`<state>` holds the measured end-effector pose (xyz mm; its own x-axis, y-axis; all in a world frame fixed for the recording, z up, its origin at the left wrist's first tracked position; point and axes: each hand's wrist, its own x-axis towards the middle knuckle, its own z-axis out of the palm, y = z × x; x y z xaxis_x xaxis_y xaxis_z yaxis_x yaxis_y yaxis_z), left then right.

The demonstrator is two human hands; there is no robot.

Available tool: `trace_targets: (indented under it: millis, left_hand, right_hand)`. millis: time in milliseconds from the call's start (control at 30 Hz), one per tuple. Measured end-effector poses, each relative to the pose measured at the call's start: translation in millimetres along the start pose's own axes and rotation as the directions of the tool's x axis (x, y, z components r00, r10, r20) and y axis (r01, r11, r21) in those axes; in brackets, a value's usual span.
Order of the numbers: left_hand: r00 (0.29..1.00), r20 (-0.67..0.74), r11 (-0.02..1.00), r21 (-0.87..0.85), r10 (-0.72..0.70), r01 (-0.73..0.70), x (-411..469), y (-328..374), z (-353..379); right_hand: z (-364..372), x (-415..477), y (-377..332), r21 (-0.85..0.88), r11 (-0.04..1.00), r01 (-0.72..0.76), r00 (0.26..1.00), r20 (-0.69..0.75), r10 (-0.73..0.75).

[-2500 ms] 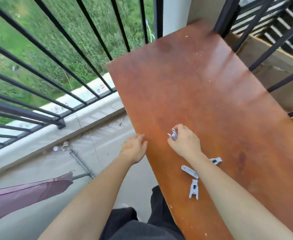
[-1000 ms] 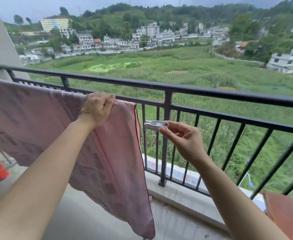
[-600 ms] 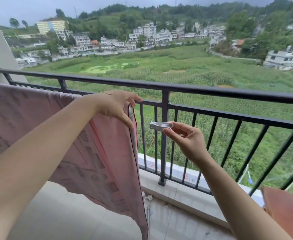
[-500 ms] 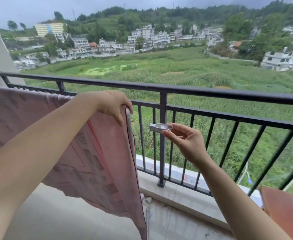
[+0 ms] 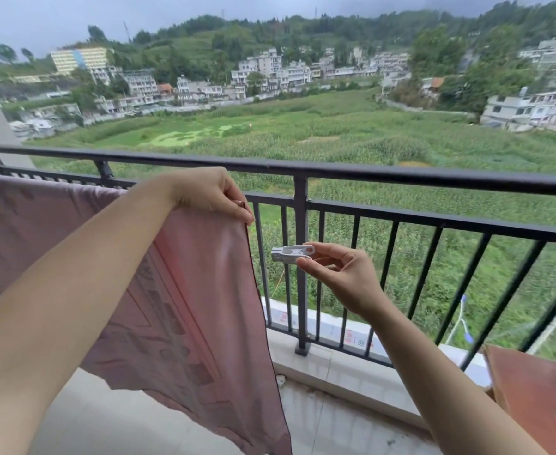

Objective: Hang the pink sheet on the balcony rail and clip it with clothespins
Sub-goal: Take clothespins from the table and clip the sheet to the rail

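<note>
In the head view, the left hand (image 5: 209, 193) pinches the top right corner of the pink patterned cloth sheet (image 5: 178, 290), which drapes over the black metal balcony rail (image 5: 401, 175). The right hand (image 5: 342, 279), just beside that corner, has its grip closed on a white plastic clothespin (image 5: 291, 253). A reddish-brown wooden desk (image 5: 539, 395) shows at lower right.

Left hand (image 5: 211, 195): half a second ago it curled over the top corner of the sheet (image 5: 184, 290); now it pinches that corner at the right edge, fingertips pointing down.
Sheet: its right edge, folded back before, now hangs flatter and straighter.
Right hand (image 5: 339, 277): sits lower than before, carrying the clothespin (image 5: 292, 253) below the sheet's held corner.
</note>
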<state>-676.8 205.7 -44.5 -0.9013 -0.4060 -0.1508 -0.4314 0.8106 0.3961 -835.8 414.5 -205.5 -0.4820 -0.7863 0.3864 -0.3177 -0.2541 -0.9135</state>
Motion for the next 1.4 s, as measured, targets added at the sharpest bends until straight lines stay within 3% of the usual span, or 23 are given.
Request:
trace_targets:
  millis: [100,467,733,900,1133,1233,1300,1333,1400]
  left_hand:
    - [0.999,-0.038,0.998,0.062,0.029,-0.026,10.0,9.5,11.5]
    - [0.995,-0.057,0.993,-0.079,0.082,-0.087,3.8,-1.2,14.0]
    - [0.992,-0.056,0.986,-0.117,0.112,-0.118,2.6,-2.1,16.9]
    - [0.977,-0.137,0.968,-0.172,0.161,-0.183,7.8,-10.0,23.7]
    - [0.962,-0.262,0.968,-0.210,0.079,-0.137,5.0,2.6,29.4]
    - [0.918,-0.395,0.982,-0.177,-0.014,-0.061,11.2,4.3,38.2]
    - [0.841,-0.540,0.998,0.033,-0.030,0.057,19.0,13.7,50.1]
    - [0.794,-0.608,0.986,0.134,-0.001,0.103,23.5,23.5,57.9]
    - [0.731,-0.673,0.972,0.227,0.114,0.057,33.4,51.9,75.6]
  right_hand:
    - [8.3,0.0,0.3,0.010,1.000,0.003,1.000,0.007,-0.003]
    - [36.1,8.9,5.3,0.091,0.995,0.028,0.989,-0.147,-0.015]
    - [65.4,36.3,9.3,0.103,0.994,-0.046,0.997,-0.059,0.052]
    - [56.1,39.6,14.1,0.130,0.984,-0.124,0.992,0.036,0.120]
    - [53.5,29.1,8.0,0.093,0.991,-0.098,0.994,-0.028,0.101]
    - [41.7,23.3,0.7,0.094,0.992,-0.085,0.990,-0.103,0.094]
    - [24.9,14.7,-0.2,0.032,0.996,-0.080,0.985,-0.150,0.084]
    - [14.4,10.1,1.0,-0.019,0.996,-0.091,0.980,-0.180,0.086]
    - [-10.6,-1.5,4.7,-0.142,0.981,-0.129,0.962,-0.257,0.089]
